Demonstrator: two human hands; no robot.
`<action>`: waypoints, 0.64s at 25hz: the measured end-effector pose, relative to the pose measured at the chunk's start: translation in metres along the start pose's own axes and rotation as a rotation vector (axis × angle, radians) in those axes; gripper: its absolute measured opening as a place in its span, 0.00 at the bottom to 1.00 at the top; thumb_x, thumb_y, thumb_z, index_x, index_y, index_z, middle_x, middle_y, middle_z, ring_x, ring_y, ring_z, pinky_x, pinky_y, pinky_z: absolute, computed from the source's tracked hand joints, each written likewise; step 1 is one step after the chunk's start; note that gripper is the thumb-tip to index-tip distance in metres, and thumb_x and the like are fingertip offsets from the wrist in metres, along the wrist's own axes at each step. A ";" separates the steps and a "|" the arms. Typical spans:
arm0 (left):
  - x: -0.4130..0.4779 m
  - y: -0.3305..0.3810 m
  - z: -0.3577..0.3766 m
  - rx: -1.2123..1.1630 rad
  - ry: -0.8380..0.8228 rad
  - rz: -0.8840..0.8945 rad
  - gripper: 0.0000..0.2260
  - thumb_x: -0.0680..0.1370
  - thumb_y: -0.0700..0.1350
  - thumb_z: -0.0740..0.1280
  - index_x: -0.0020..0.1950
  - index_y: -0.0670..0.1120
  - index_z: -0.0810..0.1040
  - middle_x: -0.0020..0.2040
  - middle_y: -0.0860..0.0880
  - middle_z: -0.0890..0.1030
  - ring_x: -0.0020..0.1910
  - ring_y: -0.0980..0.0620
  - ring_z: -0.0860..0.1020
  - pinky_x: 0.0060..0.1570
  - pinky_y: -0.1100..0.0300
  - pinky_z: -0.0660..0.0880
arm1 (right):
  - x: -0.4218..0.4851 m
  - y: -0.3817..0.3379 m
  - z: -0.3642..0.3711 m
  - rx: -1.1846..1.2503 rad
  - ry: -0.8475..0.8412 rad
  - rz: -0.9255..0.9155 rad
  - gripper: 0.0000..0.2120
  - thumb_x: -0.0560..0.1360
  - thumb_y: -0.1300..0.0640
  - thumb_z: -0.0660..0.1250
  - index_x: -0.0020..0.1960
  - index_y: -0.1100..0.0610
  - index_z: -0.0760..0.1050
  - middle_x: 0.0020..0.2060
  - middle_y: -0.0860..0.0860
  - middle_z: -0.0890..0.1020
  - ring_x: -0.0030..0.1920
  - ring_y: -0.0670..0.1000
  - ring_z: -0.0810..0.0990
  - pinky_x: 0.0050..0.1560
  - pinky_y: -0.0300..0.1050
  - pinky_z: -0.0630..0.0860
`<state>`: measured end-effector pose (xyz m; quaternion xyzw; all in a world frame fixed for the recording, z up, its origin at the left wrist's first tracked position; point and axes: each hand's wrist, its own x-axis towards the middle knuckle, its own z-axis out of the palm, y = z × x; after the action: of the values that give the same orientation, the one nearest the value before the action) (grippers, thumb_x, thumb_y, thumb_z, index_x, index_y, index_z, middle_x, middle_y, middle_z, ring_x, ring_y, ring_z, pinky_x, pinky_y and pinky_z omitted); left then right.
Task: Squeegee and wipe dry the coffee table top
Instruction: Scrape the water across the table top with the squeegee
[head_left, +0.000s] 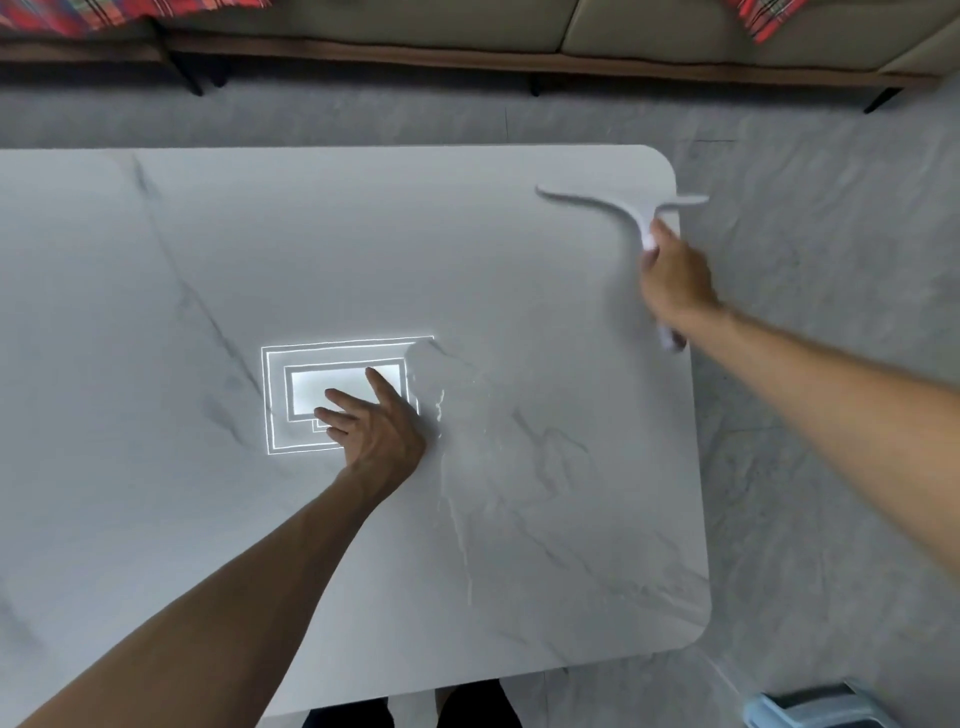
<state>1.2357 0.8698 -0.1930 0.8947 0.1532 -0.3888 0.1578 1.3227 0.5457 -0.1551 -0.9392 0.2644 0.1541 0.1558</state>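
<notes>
The coffee table top (208, 519) is white marble with grey veins and fills most of the view. My right hand (672, 275) grips the handle of a white squeegee (644, 208), whose blurred blade lies across the far right corner of the top. My left hand (374, 421) rests flat on the middle of the table with fingers spread, over the bright reflection of a ceiling light (296, 389). A film of water with thin streaks (457, 509) covers the top to the right of my left hand.
A sofa on dark legs (519, 36) with plaid throws runs along the far side, across a strip of grey floor. A light blue plastic thing (810, 709) sits on the floor at the near right. My legs show below the table's near edge.
</notes>
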 end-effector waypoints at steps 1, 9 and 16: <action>-0.002 0.000 0.000 0.002 -0.001 0.018 0.31 0.78 0.38 0.54 0.78 0.41 0.43 0.73 0.23 0.42 0.71 0.20 0.43 0.72 0.35 0.52 | -0.028 0.012 0.005 0.017 -0.012 -0.015 0.20 0.81 0.60 0.52 0.72 0.56 0.65 0.63 0.65 0.76 0.59 0.67 0.76 0.57 0.54 0.72; -0.003 -0.011 -0.005 0.036 0.010 0.102 0.34 0.75 0.38 0.55 0.78 0.39 0.42 0.70 0.19 0.46 0.68 0.16 0.47 0.68 0.33 0.57 | -0.168 0.046 -0.012 0.020 -0.278 0.045 0.20 0.82 0.55 0.53 0.73 0.52 0.66 0.39 0.59 0.81 0.36 0.58 0.79 0.36 0.43 0.71; 0.003 -0.016 0.005 0.028 0.025 0.122 0.37 0.74 0.40 0.56 0.78 0.42 0.39 0.71 0.21 0.43 0.69 0.17 0.44 0.70 0.33 0.54 | 0.023 -0.028 -0.042 0.138 -0.017 0.184 0.17 0.78 0.61 0.50 0.61 0.59 0.72 0.49 0.63 0.82 0.48 0.60 0.82 0.45 0.47 0.76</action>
<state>1.2280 0.8830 -0.2017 0.9093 0.0947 -0.3694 0.1668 1.3650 0.5421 -0.1197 -0.8967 0.3583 0.1570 0.2072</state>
